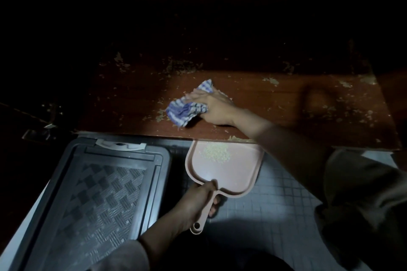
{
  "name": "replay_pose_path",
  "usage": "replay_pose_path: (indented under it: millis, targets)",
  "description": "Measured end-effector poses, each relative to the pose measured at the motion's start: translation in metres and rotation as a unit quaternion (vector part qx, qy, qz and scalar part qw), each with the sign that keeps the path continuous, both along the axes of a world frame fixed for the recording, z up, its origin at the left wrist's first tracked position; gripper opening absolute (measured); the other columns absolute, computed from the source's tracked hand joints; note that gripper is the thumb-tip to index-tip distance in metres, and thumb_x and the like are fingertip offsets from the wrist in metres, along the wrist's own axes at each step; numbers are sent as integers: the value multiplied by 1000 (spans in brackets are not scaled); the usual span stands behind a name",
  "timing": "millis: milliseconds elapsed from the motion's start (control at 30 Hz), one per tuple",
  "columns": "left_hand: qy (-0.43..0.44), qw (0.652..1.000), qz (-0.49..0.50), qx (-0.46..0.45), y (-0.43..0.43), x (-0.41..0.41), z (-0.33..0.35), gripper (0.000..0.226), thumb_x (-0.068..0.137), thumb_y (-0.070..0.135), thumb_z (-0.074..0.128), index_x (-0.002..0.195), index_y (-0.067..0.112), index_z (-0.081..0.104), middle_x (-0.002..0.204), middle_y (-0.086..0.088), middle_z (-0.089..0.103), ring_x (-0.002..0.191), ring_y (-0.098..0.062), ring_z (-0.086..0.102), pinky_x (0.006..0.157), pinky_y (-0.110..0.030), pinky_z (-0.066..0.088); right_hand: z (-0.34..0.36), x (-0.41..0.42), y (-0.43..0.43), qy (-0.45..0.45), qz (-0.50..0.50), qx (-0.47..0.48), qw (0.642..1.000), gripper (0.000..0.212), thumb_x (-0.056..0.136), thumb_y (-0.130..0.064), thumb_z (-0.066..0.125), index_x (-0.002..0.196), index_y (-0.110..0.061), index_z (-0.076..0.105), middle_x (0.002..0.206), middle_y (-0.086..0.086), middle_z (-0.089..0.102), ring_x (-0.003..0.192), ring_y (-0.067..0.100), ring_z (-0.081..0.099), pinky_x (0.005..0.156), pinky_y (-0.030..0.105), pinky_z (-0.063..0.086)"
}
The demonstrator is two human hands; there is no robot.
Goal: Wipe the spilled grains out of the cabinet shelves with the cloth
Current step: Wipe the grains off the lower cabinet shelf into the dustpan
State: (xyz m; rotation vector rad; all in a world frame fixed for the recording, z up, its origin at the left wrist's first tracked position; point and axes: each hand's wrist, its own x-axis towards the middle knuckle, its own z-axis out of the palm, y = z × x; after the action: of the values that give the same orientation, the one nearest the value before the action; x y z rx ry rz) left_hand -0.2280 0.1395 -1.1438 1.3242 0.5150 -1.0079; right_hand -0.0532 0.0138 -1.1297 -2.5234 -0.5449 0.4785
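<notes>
A blue-and-white checked cloth [186, 108] lies bunched on the brown wooden cabinet shelf [264, 98]. My right hand [212, 106] presses on the cloth, fingers stretched over it and thumb tucked at its near side. Pale grains are scattered over the shelf, some under the cloth and some at the front edge [236, 138]. My left hand [198, 201] grips the handle of a pink dustpan [229, 169] held just below the shelf's front edge. A small heap of grains [217, 153] lies in the pan near its open lip.
A dark plastic box with a woven-pattern lid [94, 193] stands to the left of the dustpan, below the shelf. Small-tiled floor [275, 211] lies underneath. The back of the cabinet is in darkness. More grains and flaked patches mark the shelf's right side [352, 112].
</notes>
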Motion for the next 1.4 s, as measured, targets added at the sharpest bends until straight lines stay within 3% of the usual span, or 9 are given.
replay_pose_path:
  millis: [233,500,600,767,900,967,1100,1200,1400]
  targets:
    - [5,1000,8,6,-7,-2,-5,25,97,12,39,74,4,46,46,-4,43,36,-15,33,46,-21,23,3,-74,-30,112,27,41,993,64,79,-3,54,136,-32,47,153,-6,28,145,15,13,117,42,-5]
    - [16,1000,15,15,-16,-8,-2,23,95,8,40,73,7,48,43,-3,42,33,-13,32,44,-20,23,29,-123,-52,58,44,68,995,48,71,-22,49,114,-10,68,119,6,66,115,21,60,97,21,41]
    - [25,999,26,13,-14,-7,-4,23,95,11,41,74,5,47,45,-5,42,35,-15,32,46,-21,23,30,-122,-57,18,25,76,997,39,74,-18,50,104,-4,71,106,11,71,94,26,68,83,37,54]
    - [17,1000,7,17,-14,-8,-2,20,93,10,41,74,5,46,46,-4,42,34,-15,32,45,-20,24,34,-123,-60,-18,-32,99,994,39,76,-28,47,89,0,71,89,13,73,79,30,68,72,38,54]
    - [13,1000,2,13,-14,-9,-2,27,93,11,40,67,6,45,44,-3,42,35,-15,32,47,-24,24,41,-116,-69,0,-117,76,990,29,83,-22,52,100,-7,70,104,8,69,97,15,60,90,13,36]
    - [13,1000,-1,16,-12,-9,-1,31,93,11,39,63,7,44,43,-3,41,35,-16,32,47,-24,24,38,-113,-74,1,-134,98,986,19,83,-16,58,92,-5,71,94,7,71,82,10,61,84,9,40]
    - [12,1000,-2,21,-13,-7,-4,31,93,11,40,63,6,46,42,-3,42,34,-16,32,46,-23,25,34,-106,-74,-28,-317,234,919,18,87,-1,61,87,16,64,92,27,69,81,32,66,77,38,51]
    - [16,1000,4,15,-13,-7,-4,27,93,11,40,67,6,46,45,-5,42,36,-15,31,48,-24,24,29,-106,-70,-80,-332,212,915,13,87,1,60,96,8,66,96,17,69,94,33,66,82,26,46]
    - [16,1000,6,-1,-15,-9,-2,28,92,10,39,65,6,46,46,-5,41,38,-16,30,49,-25,23,27,-119,-64,163,-242,161,943,51,63,-14,76,110,-12,57,103,6,68,94,24,65,85,39,52]
